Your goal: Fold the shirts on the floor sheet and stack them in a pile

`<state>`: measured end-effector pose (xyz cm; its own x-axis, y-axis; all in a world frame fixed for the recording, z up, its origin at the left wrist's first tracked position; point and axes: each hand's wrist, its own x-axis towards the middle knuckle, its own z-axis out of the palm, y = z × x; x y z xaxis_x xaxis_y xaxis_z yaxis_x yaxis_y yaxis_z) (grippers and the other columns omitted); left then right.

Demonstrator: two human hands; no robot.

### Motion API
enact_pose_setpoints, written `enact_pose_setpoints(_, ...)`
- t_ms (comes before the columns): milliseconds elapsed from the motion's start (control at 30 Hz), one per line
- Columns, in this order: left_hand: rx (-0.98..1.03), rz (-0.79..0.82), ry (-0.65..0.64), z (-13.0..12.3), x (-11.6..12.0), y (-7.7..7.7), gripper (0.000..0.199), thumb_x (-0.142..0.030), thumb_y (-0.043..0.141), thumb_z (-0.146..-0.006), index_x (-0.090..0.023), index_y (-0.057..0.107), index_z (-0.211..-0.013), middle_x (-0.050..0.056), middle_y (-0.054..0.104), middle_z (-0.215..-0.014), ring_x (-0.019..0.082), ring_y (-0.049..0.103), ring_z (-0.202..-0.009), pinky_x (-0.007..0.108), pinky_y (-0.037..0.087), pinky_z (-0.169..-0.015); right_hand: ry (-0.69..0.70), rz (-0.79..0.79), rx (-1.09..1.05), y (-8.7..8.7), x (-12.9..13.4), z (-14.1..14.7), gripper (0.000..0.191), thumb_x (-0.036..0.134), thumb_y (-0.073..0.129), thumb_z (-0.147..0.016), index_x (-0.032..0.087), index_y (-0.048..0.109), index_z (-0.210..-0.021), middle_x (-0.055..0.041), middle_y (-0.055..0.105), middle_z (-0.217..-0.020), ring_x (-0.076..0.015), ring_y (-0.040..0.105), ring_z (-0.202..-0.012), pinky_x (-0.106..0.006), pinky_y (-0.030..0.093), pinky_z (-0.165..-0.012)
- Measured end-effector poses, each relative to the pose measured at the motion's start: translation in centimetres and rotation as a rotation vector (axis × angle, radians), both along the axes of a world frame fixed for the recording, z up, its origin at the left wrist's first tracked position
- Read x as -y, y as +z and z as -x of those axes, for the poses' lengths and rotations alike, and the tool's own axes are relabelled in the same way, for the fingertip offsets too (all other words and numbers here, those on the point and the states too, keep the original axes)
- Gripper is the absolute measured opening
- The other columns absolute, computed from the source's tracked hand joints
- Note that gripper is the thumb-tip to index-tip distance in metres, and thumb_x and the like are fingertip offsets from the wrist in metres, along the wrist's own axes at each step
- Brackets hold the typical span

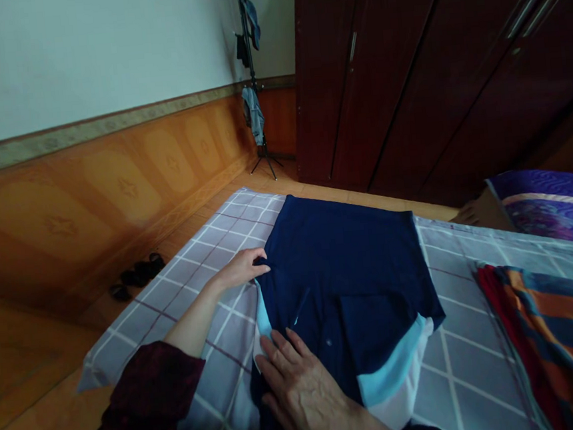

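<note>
A navy shirt (354, 242) with light blue and white panels lies spread on a grey checked bedspread (174, 305). One sleeve is turned in over its body, and a small button shows near the middle. At the shirt's left edge, my left hand (243, 267) pinches a bit of the cloth between thumb and fingers. My right hand (306, 387) lies flat on the lower part of the shirt, fingers stretched out, close to the light blue strip. The bottom of the shirt is partly hidden by my right hand and forearm.
Folded striped and red clothes (561, 325) lie on the bed at right. A purple patterned bundle (556, 205) is beyond them. Dark wardrobes (378, 66) and a coat stand (253, 77) rise at the back. Black shoes (138, 275) sit on the floor at left.
</note>
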<state>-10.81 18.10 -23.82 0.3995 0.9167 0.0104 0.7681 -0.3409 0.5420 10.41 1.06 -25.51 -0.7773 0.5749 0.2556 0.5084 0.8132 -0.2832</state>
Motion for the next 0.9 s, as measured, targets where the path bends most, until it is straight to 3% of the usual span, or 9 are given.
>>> enact_pose_setpoints(167,-0.017,-0.029,0.034,-0.4,0.2,-0.4,0.014,-0.031,0.061,-0.076,-0.019,0.063,-0.083,-0.003,0.059,-0.070,0.015,0.053,-0.067,0.023,0.037,-0.063,0.004,0.000,-0.018,0.3,0.1,0.0,0.039,0.034,0.038,-0.096,0.014,0.049,-0.128,-0.0119,0.048,-0.138,-0.0279,0.039,-0.130,-0.046,0.029,-0.109)
enact_pose_setpoints(400,-0.040,-0.153,0.117,-1.6,0.3,-1.2,0.014,-0.031,0.061,-0.081,-0.019,0.067,-0.084,0.002,0.062,-0.077,0.018,0.056,-0.077,0.026,0.040,-0.072,0.098,-0.021,0.003,0.3,-0.2,-0.1,0.034,0.026,0.044,-0.090,0.012,0.052,-0.121,-0.0114,0.054,-0.131,-0.0254,0.049,-0.117,-0.041,0.034,-0.105)
enact_pose_setpoints(667,-0.103,-0.185,0.133,-1.1,0.0,-1.3,0.017,-0.037,0.066,-0.080,-0.020,0.067,-0.080,0.002,0.063,-0.074,0.020,0.057,-0.079,0.034,0.037,-0.084,0.165,0.023,0.000,1.1,-0.4,-0.3,0.027,0.020,0.051,-0.085,0.015,0.055,-0.111,-0.0113,0.059,-0.121,-0.0238,0.051,-0.110,-0.038,0.036,-0.100)
enact_pose_setpoints(900,0.308,0.135,0.022,-0.7,1.0,0.2,0.028,-0.030,0.061,-0.078,-0.017,0.065,-0.104,0.004,0.067,-0.101,0.018,0.060,-0.094,0.029,0.045,-0.085,0.197,0.067,-0.057,1.3,-0.2,-0.6,0.025,0.021,0.050,-0.085,0.017,0.057,-0.109,-0.0096,0.060,-0.120,-0.0211,0.050,-0.113,-0.034,0.038,-0.100)
